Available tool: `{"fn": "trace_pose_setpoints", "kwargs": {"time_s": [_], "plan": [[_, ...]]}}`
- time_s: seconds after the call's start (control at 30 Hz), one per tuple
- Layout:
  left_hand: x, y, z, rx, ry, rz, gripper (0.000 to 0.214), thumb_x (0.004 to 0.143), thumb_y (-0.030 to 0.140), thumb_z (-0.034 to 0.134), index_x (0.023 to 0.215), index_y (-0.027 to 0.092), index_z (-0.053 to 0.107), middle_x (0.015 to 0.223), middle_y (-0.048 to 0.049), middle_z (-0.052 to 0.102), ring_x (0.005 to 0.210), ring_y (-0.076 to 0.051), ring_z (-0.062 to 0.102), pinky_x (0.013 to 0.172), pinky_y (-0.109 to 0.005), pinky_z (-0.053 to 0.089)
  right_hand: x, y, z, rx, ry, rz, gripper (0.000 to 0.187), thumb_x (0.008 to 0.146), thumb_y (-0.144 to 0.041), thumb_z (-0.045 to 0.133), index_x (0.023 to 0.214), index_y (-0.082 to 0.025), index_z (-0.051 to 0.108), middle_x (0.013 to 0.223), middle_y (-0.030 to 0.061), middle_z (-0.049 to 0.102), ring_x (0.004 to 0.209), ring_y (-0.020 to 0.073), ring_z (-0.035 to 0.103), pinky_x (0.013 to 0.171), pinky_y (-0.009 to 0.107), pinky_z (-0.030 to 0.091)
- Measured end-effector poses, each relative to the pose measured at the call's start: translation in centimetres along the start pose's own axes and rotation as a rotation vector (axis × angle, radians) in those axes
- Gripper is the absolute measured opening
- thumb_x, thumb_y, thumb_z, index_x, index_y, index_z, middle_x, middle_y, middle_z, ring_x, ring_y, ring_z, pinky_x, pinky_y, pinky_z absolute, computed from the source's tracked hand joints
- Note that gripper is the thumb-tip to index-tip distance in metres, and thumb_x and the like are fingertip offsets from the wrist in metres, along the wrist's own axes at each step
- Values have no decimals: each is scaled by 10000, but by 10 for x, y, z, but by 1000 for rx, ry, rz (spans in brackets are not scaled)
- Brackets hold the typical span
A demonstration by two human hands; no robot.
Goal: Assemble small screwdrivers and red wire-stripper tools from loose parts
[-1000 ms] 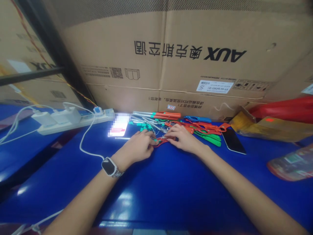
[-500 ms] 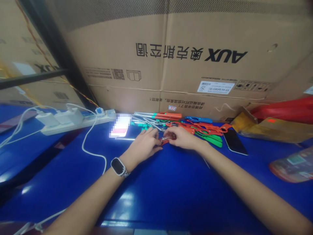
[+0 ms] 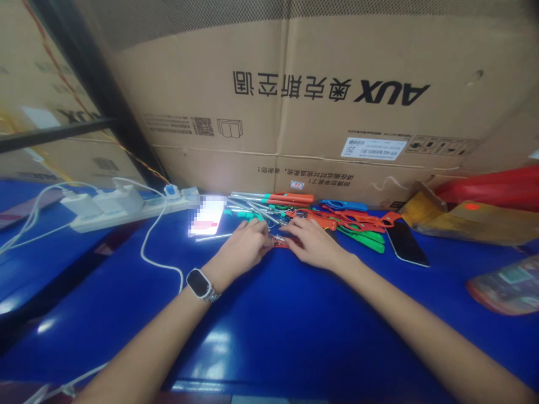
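Observation:
Both hands meet at the back of the blue table, at a red-orange lighter handle (image 3: 279,242) with a small shiny metal part at its middle. My left hand (image 3: 248,247), with a watch on the wrist, is closed around the handle's left end. A thin metal tube (image 3: 210,238) sticks out to the left of that hand. My right hand (image 3: 314,244) bends its fingers and thumb over the handle's right end, pressing on it; its palm hides that end. Just behind lie metal tubes with green ends (image 3: 246,213) and an assembled-looking orange long-nosed lighter (image 3: 290,199).
Orange handle shells (image 3: 357,219), blue ones (image 3: 343,205) and green ones (image 3: 364,240) lie right of the hands, beside a dark phone (image 3: 406,244). A lit phone (image 3: 208,216) and a white power strip (image 3: 126,210) are left. A large carton (image 3: 295,123) stands behind.
My right hand's fingers have spread and flattened onto the handle; the brownish clear piece between them no longer shows. My left hand has shifted slightly left, and the tube beside it shows more.

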State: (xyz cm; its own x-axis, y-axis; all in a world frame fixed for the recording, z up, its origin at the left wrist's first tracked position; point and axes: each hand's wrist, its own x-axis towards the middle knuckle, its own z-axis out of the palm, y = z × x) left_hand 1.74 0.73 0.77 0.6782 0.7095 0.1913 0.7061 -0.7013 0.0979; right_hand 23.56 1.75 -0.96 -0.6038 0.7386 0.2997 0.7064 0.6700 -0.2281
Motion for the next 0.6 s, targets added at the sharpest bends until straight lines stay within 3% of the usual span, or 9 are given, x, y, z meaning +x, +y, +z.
{"fn": "trace_pose_setpoints", "kwargs": {"time_s": [0.17, 0.3, 0.43, 0.6], "plan": [[0, 0, -1, 2, -19, -11, 238, 952, 195, 523, 832, 196, 728, 964, -63, 614, 948, -219, 532, 807, -348, 377, -2, 0, 0, -50, -19, -45, 227, 979, -301, 531, 1083, -189, 700, 994, 85, 661, 1007, 226, 577, 886, 382, 403], [0, -1, -1, 13, -10, 4, 227, 939, 179, 535, 809, 195, 721, 953, -59, 615, 930, -208, 534, 795, -338, 380, 0, 2, -8, -159, -120, -123, 260, 984, -255, 506, 1146, -194, 701, 946, 93, 637, 919, 220, 556, 836, 368, 406], [0, -1, -2, 15, -10, 8, 239, 933, 167, 531, 788, 194, 718, 960, -59, 619, 938, -206, 536, 784, -330, 384, -1, 0, -12, -290, -155, -87, 302, 987, -267, 478, 1197, -212, 688, 973, 113, 600, 898, 229, 539, 821, 381, 393], [-1, 0, -2, 20, -3, -2, 239, 931, 166, 529, 784, 191, 715, 961, -62, 622, 930, -207, 537, 782, -336, 386, -3, -1, -15, -255, -171, -70, 298, 974, -266, 480, 1179, -227, 692, 965, 106, 581, 902, 235, 545, 810, 378, 383]]}}
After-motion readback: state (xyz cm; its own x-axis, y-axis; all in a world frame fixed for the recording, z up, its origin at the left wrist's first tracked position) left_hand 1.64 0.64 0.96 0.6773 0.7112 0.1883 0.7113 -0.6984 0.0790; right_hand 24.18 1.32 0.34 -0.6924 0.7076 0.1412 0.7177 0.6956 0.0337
